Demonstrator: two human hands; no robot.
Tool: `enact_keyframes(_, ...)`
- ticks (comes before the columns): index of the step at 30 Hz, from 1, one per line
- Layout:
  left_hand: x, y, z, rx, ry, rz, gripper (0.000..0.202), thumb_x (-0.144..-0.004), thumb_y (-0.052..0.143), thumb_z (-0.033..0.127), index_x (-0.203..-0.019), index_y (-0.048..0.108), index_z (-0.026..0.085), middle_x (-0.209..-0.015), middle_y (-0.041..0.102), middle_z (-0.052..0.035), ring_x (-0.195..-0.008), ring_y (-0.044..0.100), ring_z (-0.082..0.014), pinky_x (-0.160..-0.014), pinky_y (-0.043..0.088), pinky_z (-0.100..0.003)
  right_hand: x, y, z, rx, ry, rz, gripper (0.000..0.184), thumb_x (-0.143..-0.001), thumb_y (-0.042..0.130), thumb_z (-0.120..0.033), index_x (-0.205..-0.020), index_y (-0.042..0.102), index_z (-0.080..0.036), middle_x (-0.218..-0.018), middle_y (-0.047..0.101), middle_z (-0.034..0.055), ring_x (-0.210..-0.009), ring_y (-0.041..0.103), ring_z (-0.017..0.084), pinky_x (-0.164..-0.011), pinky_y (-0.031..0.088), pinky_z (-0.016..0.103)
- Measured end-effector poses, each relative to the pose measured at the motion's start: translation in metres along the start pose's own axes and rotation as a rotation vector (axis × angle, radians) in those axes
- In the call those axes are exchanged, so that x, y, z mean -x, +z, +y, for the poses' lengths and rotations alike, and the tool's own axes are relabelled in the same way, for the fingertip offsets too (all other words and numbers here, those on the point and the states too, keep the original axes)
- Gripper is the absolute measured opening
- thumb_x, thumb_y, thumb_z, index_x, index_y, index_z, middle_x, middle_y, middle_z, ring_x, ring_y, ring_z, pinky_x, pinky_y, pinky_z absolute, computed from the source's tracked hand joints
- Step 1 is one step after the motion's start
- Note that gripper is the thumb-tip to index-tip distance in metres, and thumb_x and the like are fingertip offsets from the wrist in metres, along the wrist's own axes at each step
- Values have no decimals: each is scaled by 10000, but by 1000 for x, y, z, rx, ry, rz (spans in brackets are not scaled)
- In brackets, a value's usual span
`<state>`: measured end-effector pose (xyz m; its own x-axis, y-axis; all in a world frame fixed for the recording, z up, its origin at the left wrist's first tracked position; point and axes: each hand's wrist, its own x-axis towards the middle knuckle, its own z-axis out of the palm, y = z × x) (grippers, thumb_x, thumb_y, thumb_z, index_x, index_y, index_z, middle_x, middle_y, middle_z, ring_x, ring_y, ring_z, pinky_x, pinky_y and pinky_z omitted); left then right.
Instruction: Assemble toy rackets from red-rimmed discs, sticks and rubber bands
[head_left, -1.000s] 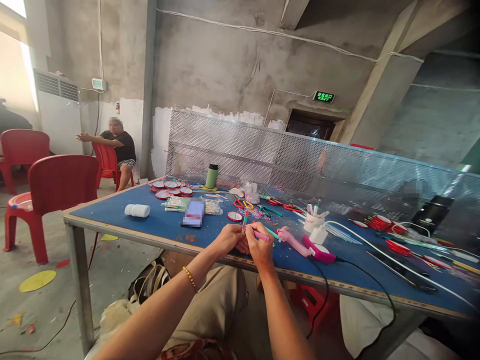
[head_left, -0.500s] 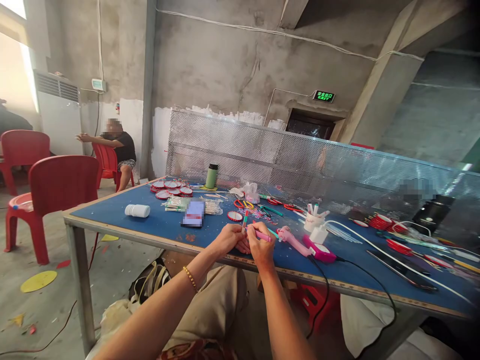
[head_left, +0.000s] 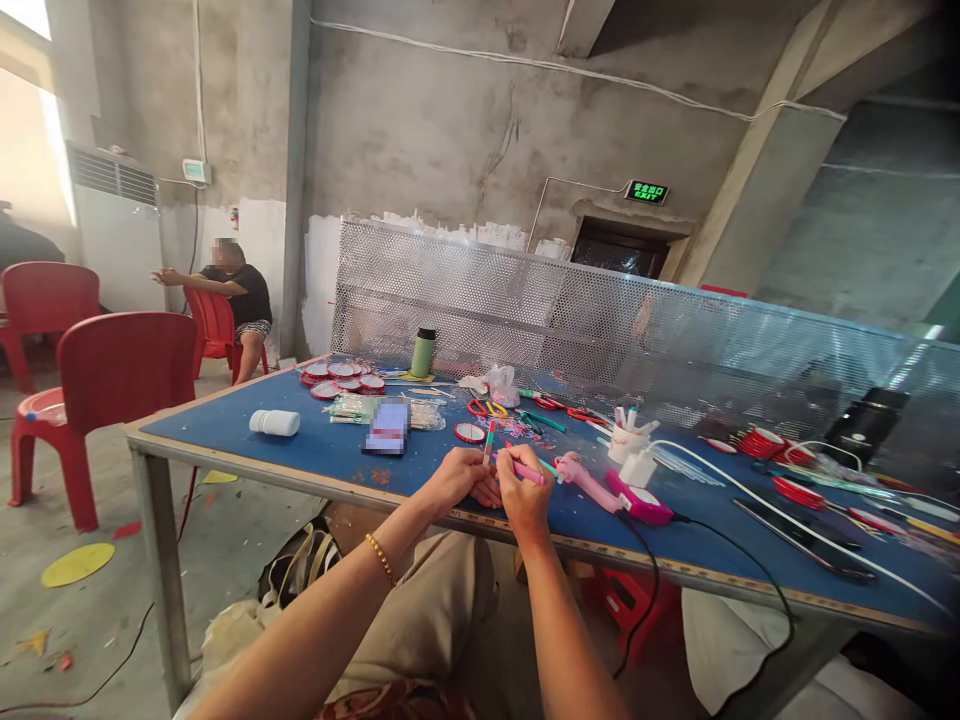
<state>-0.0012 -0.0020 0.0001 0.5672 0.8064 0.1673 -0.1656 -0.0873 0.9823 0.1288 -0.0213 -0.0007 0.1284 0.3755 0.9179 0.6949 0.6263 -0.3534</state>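
Note:
Near the table's front edge my left hand is closed on a thin stick with green, white and red bands, which stands up out of the fingers. A pink marker is gripped in my right hand, held like a pen with its tip end toward the stick. Whether the tip touches the stick, I cannot tell. Just beyond the hands lies a round white disc with a red rim. To the right of my right hand is a pink hand tool with a cord.
A blue table carries a white bottle, a phone, stacked red-rimmed discs, a green flask, scissors and a cup of markers. Perforated metal panel stands behind. A person sits far left.
Almost everything stays in place. My right hand and the pink marker have shifted very slightly beside the stick.

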Motion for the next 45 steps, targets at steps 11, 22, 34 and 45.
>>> enact_keyframes(11,-2,-1,-3,6,-9,-1,270,-961,596,359,-1111,631,138,-1034,676,-57,-834,668,-160,-734,579,-339,-1,1,-1,-16,18,-53,362,-972,589,-405,-707,569,-160,-602,540,-64,-513,510,80,-538,450,224)
enact_keyframes(22,-5,-2,-5,16,-3,-8,279,-960,597,360,-1130,628,140,-1059,674,-64,-862,670,-169,-751,581,-350,-2,1,0,-24,30,-21,342,-981,578,-421,-765,601,-156,-608,562,-62,-522,542,86,-548,472,233)
enact_keyframes(34,-3,-1,-4,8,-4,-3,275,-960,597,361,-1120,630,139,-1052,675,-62,-858,670,-167,-749,580,-349,-1,2,-1,-29,55,-24,347,-976,584,-418,-747,589,-157,-608,563,-61,-516,535,84,-545,468,231)
enact_keyframes(45,-2,1,-3,2,11,2,266,-963,595,364,-1092,634,135,-992,679,-48,-788,664,-145,-691,577,-312,-2,2,-2,-39,61,-36,347,-969,579,-441,-763,599,-163,-632,594,-47,-538,560,97,-568,479,246)
